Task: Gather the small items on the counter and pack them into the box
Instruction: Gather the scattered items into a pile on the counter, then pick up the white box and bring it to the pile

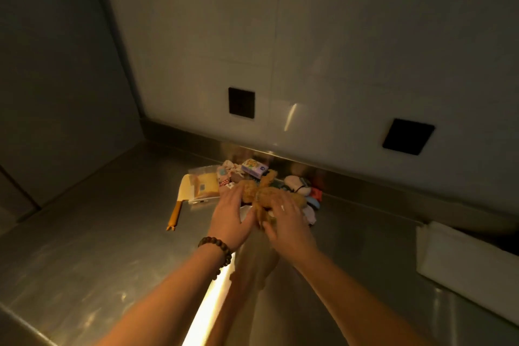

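The steel counter [92, 233] fills the lower view, running back to a pale wall [337, 50] that carries 2 dark square plates. At the right edge sits a white box [463, 255], well apart from the pile; only its near wall shows, so whether this is the packing box is a guess.

Against the back edge lies the heap of small items [266, 185]: a clear packet holding something yellow [203, 187], a toy cleaver with an orange handle [179, 205] to its left, a small purple carton [254, 167] at the rear, scraps of patterned cloth, and some rounded pink, white and blue pieces on the right that are too blurred to name. On top lies a tan plush toy [259, 189].

The left hand [230, 218], with a beaded bracelet [216, 250] at the wrist, lies with straight fingers against the plush's left side. The right hand [289, 220] lies over its right side, fingers spread; whether they curl under it cannot be told.

The step in hand looks like gathering, with nothing packed yet. The next move calls for closing both hands under the plush and its neighbours, lifting without shedding loose pieces, then carrying the load right to the box.
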Motion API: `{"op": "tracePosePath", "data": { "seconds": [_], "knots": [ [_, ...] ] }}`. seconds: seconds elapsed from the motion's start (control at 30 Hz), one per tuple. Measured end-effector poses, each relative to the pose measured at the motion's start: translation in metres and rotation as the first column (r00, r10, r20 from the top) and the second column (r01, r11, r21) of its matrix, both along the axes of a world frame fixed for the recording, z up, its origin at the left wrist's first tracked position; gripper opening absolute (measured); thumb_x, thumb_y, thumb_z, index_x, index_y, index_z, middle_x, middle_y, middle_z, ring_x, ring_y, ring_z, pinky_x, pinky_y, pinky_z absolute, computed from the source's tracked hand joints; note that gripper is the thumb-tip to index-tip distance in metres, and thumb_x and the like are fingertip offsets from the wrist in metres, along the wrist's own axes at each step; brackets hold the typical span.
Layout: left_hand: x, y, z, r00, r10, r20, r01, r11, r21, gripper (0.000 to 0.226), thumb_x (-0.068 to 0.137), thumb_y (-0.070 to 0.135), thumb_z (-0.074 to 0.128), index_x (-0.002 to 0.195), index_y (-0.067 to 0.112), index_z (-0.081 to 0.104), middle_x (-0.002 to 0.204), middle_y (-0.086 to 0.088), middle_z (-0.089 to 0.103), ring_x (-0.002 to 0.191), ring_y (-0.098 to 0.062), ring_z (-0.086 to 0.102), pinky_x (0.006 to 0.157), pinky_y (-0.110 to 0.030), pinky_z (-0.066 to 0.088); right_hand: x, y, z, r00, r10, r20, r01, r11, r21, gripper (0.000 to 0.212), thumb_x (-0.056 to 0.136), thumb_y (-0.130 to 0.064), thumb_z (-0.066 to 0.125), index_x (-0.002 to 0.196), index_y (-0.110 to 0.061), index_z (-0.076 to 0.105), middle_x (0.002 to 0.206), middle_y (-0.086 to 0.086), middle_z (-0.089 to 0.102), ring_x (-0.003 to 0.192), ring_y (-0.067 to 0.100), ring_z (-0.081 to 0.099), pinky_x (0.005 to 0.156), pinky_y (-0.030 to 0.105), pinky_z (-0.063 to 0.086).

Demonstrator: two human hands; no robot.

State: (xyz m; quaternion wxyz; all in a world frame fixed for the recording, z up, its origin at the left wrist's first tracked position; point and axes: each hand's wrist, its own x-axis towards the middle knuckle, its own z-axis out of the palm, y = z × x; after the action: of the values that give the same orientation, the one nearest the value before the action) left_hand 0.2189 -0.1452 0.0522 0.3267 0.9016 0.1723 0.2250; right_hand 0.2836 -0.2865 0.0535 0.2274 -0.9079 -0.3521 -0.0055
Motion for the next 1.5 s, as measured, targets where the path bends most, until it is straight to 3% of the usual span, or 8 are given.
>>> {"op": "tracePosePath", "data": {
  "seconds": [0.2,0.37,0.53,0.73,0.93,1.07,1.27,1.5],
  "knots": [
    [0.024,-0.079,0.017,0.983,-0.173,-0.067,0.183,0.968,0.170,0.064,0.090,0.052,0.044,0.145,0.023,0.029,0.150,-0.003,0.033,0.136,-0.019,0.029,0.112,-0.038,0.022,0.003,-0.105,-0.003,0.962,-0.269,0.038,0.271,0.959,-0.077,0.060,0.096,-0.044,0.041,0.149,-0.022,0.022,0.159,0.007,0.016,0.147,0.024,0.007,0.118,0.041,0.008],
    [0.029,-0.174,0.005,0.935,-0.301,-0.186,0.334,0.924,0.187,0.066,0.090,0.050,0.043,0.146,0.020,0.024,0.152,-0.004,0.028,0.138,-0.021,0.025,0.113,-0.038,0.020,-0.021,-0.205,-0.010,0.867,-0.498,0.033,0.498,0.860,-0.114,0.062,0.096,-0.048,0.041,0.148,-0.019,0.027,0.157,0.010,0.022,0.147,0.024,0.011,0.117,0.041,0.013],
    [0.019,-0.274,0.000,0.858,-0.444,-0.258,0.491,0.856,0.161,0.069,0.092,0.051,0.041,0.148,0.020,0.016,0.154,-0.003,0.022,0.142,-0.019,0.016,0.114,-0.037,0.016,-0.047,-0.309,0.002,0.772,-0.635,-0.039,0.631,0.772,-0.079,0.058,0.097,-0.040,0.045,0.148,-0.021,0.025,0.159,0.009,0.016,0.147,0.026,0.004,0.118,0.048,0.007],
    [-0.015,-0.417,-0.001,0.807,-0.527,-0.268,0.576,0.803,0.154,0.072,0.091,0.054,0.041,0.149,0.022,0.012,0.155,-0.002,0.018,0.142,-0.020,0.013,0.113,-0.041,0.013,-0.089,-0.442,0.017,0.733,-0.679,0.024,0.679,0.730,-0.084,0.060,0.097,-0.042,0.043,0.149,-0.024,0.021,0.160,0.007,0.008,0.147,0.026,-0.001,0.119,0.049,0.007],
    [-0.069,-0.566,0.013,0.811,-0.560,-0.172,0.562,0.826,-0.041,0.071,0.091,0.049,0.045,0.148,0.023,0.014,0.156,-0.002,0.016,0.142,-0.020,0.014,0.114,-0.044,0.020,-0.156,-0.608,0.037,0.692,-0.717,0.084,0.721,0.691,-0.051,0.061,0.095,-0.049,0.044,0.147,-0.024,0.027,0.160,0.008,0.012,0.147,0.026,0.004,0.119,0.047,0.011],
    [-0.101,-0.639,0.025,0.809,-0.574,-0.127,0.567,0.819,-0.089,0.071,0.091,0.051,0.044,0.148,0.021,0.015,0.155,-0.002,0.017,0.141,-0.021,0.016,0.115,-0.044,0.020,-0.195,-0.705,0.048,0.674,-0.731,0.107,0.738,0.667,-0.097,0.061,0.094,-0.052,0.042,0.148,-0.026,0.026,0.160,0.007,0.011,0.147,0.027,0.005,0.119,0.049,0.013],
    [-0.109,-0.695,0.025,0.787,-0.596,-0.160,0.576,0.803,-0.153,0.073,0.091,0.049,0.047,0.149,0.020,0.013,0.155,-0.003,0.018,0.140,-0.020,0.019,0.114,-0.041,0.021,-0.210,-0.787,0.042,0.670,-0.741,0.046,0.739,0.658,-0.143,0.062,0.094,-0.053,0.041,0.147,-0.024,0.026,0.159,0.008,0.014,0.145,0.028,0.015,0.116,0.050,0.022],
    [-0.086,-0.722,0.020,0.750,-0.617,-0.238,0.528,0.775,-0.346,0.084,0.089,0.054,0.049,0.149,0.025,-0.003,0.158,-0.001,-0.005,0.142,-0.021,0.013,0.112,-0.039,0.018,-0.187,-0.832,0.026,0.613,-0.784,-0.098,0.787,0.617,-0.015,0.066,0.093,-0.051,0.046,0.148,-0.027,0.021,0.160,0.008,0.005,0.146,0.031,0.012,0.115,0.055,0.022]
  ]
}}
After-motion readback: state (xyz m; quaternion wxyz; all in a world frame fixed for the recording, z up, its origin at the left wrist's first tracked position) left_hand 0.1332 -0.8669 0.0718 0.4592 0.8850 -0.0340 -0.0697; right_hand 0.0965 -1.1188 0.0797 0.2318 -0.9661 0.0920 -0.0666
